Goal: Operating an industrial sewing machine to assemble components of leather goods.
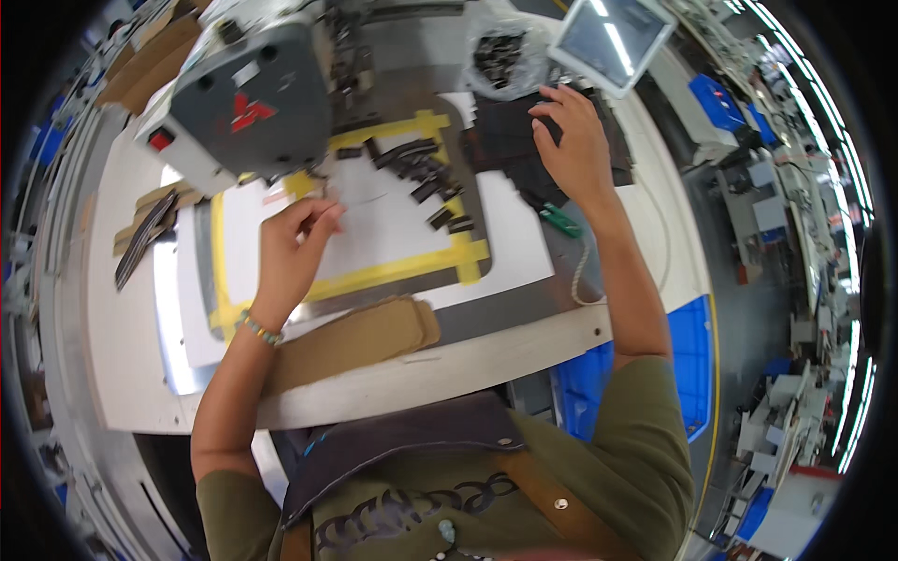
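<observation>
My left hand (292,251) is under the head of a grey and white sewing machine (281,75), thumb and fingertips pinched together near the needle area. What lies in the pinch is too small to make out; a thin thread-like line shows just to its right. Several short black pieces (426,170) lie in a loose pile on a white sheet (351,210) edged with yellow tape. Over a stack of dark fabric pieces (500,131) at the right hovers my right hand (572,145), its fingers apart and nothing visible in them.
Green-handled snips (561,220) lie beside the dark stack. Behind it are a clear plastic bag (500,61) of dark pieces and a tilted screen (613,42). Brown cut panels (351,344) rest along the near edge. A blue crate (687,369) stands below, to the right.
</observation>
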Action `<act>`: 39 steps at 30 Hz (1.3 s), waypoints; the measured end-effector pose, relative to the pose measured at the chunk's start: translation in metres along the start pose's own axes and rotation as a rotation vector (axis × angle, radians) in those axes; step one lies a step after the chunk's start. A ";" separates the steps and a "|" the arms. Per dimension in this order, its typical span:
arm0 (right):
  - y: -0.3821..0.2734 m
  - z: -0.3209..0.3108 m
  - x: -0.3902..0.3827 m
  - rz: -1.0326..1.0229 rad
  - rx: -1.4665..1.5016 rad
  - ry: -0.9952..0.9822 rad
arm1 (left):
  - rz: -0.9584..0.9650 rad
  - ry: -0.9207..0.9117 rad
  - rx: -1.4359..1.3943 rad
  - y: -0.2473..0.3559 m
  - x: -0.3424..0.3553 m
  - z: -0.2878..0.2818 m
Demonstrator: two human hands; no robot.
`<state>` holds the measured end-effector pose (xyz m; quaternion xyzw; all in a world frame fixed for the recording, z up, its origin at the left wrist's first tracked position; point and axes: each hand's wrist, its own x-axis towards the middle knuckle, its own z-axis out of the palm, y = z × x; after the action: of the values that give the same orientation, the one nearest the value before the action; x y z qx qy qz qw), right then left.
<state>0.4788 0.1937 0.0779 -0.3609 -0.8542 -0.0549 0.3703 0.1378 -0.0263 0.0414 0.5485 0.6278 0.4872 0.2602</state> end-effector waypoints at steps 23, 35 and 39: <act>-0.161 0.067 -0.005 0.132 0.890 -0.485 | -0.028 -0.082 0.058 0.014 -0.003 0.006; -0.141 0.118 0.024 0.106 0.752 -0.500 | -0.112 0.114 0.071 -0.017 0.023 0.017; -0.130 0.127 0.052 0.160 0.646 -0.440 | -0.128 0.253 0.089 -0.016 0.031 0.026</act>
<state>0.2942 0.1744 0.0438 -0.2943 -0.8556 0.3242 0.2760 0.1450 0.0121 0.0238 0.4524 0.7103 0.5065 0.1850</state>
